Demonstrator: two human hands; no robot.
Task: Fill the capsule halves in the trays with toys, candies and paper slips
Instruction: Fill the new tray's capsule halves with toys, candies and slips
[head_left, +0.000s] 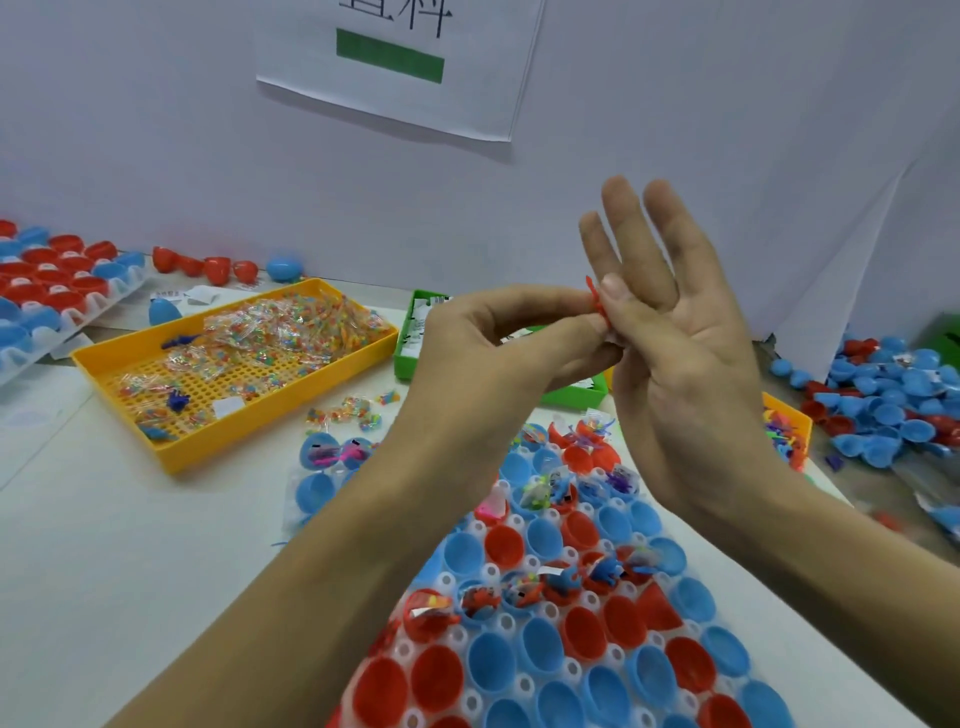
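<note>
A clear tray (488, 569) of red and blue capsule halves lies in front of me; several halves hold toys, candy packets and slips, the nearest ones hold nothing. Both hands are raised above it. My left hand (498, 338) pinches a small red toy (596, 300) with thumb and forefinger. My right hand (675, 332) is palm up, its thumb pressing the same toy against the fingers, the other fingers straight. A yellow tray (130, 358) of candy packets sits to the left, and a green tray (408, 353) of paper slips lies behind my hands.
A second capsule tray (52, 291) stands at the far left with loose red halves (208, 267) behind it. A pile of loose blue and red halves (893, 405) fills the right. An orange tray of small toys (787, 431) peeks from behind my right hand. A white wall with a paper sign (405, 62) backs the table.
</note>
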